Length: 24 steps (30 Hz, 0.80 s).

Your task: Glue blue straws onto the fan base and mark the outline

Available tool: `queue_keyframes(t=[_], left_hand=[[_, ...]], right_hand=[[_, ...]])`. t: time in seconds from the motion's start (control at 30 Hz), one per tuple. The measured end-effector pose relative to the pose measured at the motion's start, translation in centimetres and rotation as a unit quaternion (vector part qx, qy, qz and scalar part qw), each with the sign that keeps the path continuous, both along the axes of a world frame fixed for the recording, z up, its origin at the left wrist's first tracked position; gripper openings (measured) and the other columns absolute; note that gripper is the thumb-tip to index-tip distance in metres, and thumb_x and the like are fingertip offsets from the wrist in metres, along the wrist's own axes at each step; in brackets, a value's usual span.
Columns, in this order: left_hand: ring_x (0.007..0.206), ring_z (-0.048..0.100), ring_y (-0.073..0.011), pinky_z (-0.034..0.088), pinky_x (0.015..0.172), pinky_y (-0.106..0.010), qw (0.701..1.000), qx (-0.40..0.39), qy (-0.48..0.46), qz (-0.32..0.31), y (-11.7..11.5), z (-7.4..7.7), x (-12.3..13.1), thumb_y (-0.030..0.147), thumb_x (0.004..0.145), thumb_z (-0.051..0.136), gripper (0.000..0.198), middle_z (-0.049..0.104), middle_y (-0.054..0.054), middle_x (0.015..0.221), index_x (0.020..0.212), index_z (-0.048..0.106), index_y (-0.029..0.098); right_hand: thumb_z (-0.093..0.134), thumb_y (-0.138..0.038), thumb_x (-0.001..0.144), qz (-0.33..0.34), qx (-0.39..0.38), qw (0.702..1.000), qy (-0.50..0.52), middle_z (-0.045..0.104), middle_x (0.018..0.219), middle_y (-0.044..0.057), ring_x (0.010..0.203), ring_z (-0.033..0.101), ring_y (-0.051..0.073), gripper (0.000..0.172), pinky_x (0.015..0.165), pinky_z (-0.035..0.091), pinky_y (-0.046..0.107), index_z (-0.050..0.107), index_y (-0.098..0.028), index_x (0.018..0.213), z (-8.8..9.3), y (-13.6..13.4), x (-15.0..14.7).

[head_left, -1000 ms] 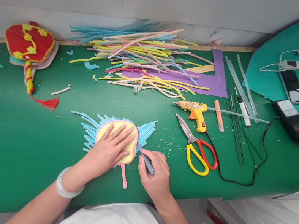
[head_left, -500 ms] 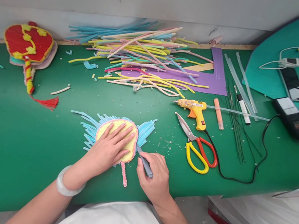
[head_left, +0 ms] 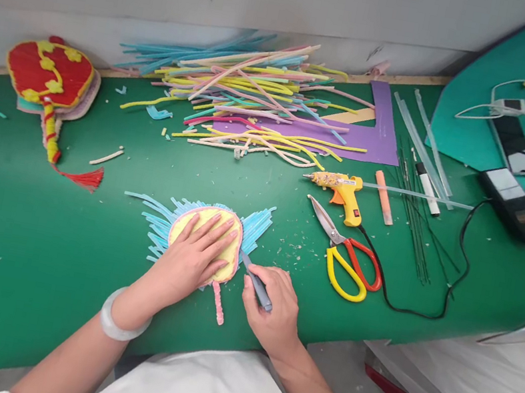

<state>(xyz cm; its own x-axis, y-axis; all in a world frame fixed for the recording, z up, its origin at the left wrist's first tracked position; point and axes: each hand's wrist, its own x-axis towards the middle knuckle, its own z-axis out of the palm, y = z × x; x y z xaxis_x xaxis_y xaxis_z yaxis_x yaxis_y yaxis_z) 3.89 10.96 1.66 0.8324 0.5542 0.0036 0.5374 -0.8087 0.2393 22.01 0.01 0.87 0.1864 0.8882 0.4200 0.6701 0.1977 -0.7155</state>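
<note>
On the green table lies a small yellow fan-shaped piece [head_left: 232, 252] with a pink rim and a pink twisted handle [head_left: 218, 304]. Blue fuzzy strips [head_left: 257, 227] stick out from under it on both sides. My left hand [head_left: 189, 265] rests flat on the yellow face, fingers stretched out and slightly apart. In my right hand [head_left: 275, 314] is a grey pen [head_left: 258, 288], gripped between thumb and fingers. Its narrow tip meets the right rim of the yellow piece, over the blue strips.
Scissors [head_left: 342, 248] and a yellow glue gun [head_left: 339, 190] lie to the right, the gun's black cord trailing. Behind is a heap of coloured fuzzy strips [head_left: 241, 84] on purple sheet [head_left: 384, 123]. A red fan [head_left: 50, 78] with a tassel leans at the left.
My right hand and the pen have shifted very slightly right. My left hand stays pressed on the yellow piece.
</note>
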Motion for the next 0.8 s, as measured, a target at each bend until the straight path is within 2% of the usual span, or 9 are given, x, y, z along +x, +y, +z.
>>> queue_keyframes(t=[0.8], left_hand=[[0.150,0.026,-0.0298,0.020,0.121,-0.057,1.000,-0.013,0.006,0.002,0.0,0.0,-0.1,0.033,0.103,0.039,0.052,0.041,-0.009,0.156,0.154,0.033,0.021]], right_hand=[[0.059,-0.008,0.086,0.016,0.007,1.000,-0.004,0.070,0.082,0.004,0.073,0.064,0.019,0.021,0.069,0.051,0.036,0.058,-0.021,0.104,0.4,-0.9,-0.1]])
